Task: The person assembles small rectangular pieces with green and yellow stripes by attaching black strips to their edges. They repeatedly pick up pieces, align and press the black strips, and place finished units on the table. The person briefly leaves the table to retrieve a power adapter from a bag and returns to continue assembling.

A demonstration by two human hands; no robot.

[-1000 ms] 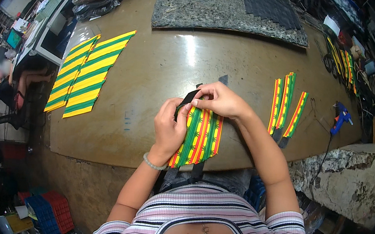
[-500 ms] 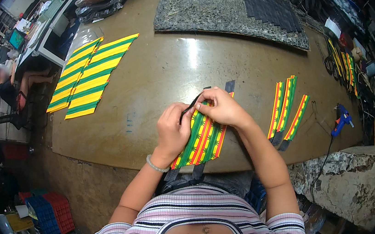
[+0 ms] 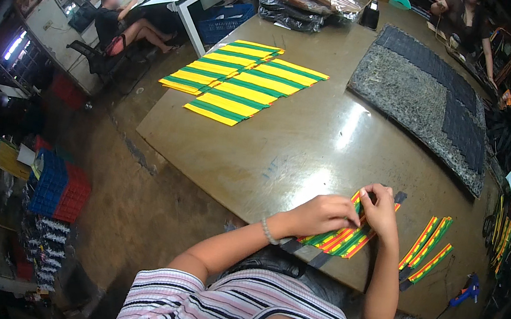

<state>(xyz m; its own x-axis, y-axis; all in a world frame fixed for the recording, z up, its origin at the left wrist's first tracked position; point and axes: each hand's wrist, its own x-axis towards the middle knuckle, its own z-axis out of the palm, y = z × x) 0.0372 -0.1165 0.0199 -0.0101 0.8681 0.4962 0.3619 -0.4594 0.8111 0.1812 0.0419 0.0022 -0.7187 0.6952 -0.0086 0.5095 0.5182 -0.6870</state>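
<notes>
Your left grip (image 3: 328, 213) has its fingers bent and bunched close together, and you bring it in low over the work from the left; you cannot be told from this view whether anything is pinched there. Your right grip (image 3: 378, 212) curls down with thumb and forefinger bent toward each other, and what lies between their tips is too small and dark to tell. Both are just beside each other, over the patterned panel (image 3: 342, 240), which lies beneath them at the near edge of the surface (image 3: 249, 159). Its red, yellow and green stripes run at a slant, partly covered by your fingers, with dark tabs (image 3: 319, 259) showing at its near end and a dark tab (image 3: 400, 197) at its far end.

Near your right forearm lie 3 narrow strips (image 3: 432, 244) in the same colours, with dark ends: 2 close together and 1 a little nearer you. Beyond them to the right is a blue glue gun (image 3: 466, 292).

Farther off, well apart from your hands, 2 yellow-and-green striped sheets (image 3: 257, 90) lie side by side on the left, and a grey speckled board (image 3: 403, 79) bearing black strips (image 3: 465, 136) lies on the right. Plastic-wrapped bundles (image 3: 311, 5) are piled at the far end. A person (image 3: 116, 24) sits at the upper left, and another person (image 3: 466, 26) is at the upper right.
</notes>
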